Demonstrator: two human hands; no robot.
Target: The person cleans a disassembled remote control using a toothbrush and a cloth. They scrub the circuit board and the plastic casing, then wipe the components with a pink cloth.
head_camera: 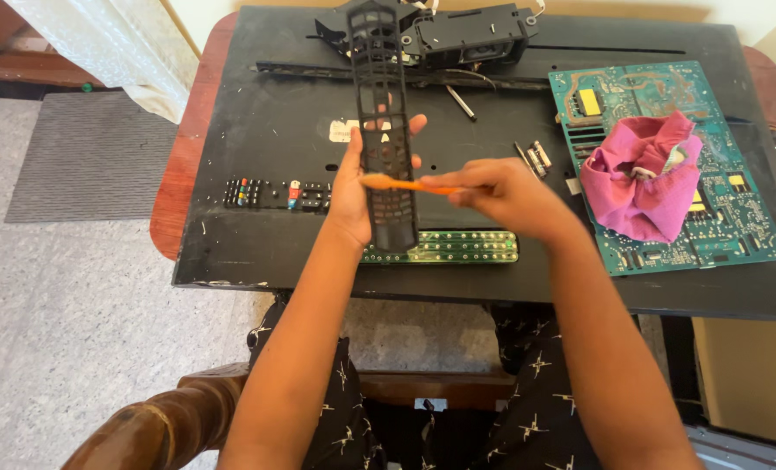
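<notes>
I hold a long black remote shell (382, 122) up in front of me; it is full of little holes where buttons go, and it stands almost straight up over the black board (275, 104) on the table; my left hand (357, 187) is wrapped around its lower part from behind, with my fingertips peeking out on its right side; my right hand (503, 193) is pinching a thin orange brush (405, 184) near its back end; the brush lies sideways, and its front end touches the shell about halfway down; just under my hands lies a long green strip (453, 247) with rows of small round dots, close to the front edge of the board; to the left of my left hand lies a black rubber button pad (276, 194) with some red, blue and white buttons; on the right lies a big green circuit board (666, 165), and a pink cloth (642, 178) is bunched up on top of it; between my right hand and the circuit board lie a few small batteries (536, 158); at the far end of the board sits a black plastic part (470, 36) with wires; a pen (461, 102) lies near it; the round edge of the reddish wooden table (183, 157) shows on the left; a wooden chair arm (157, 426) is down by my left elbow
</notes>
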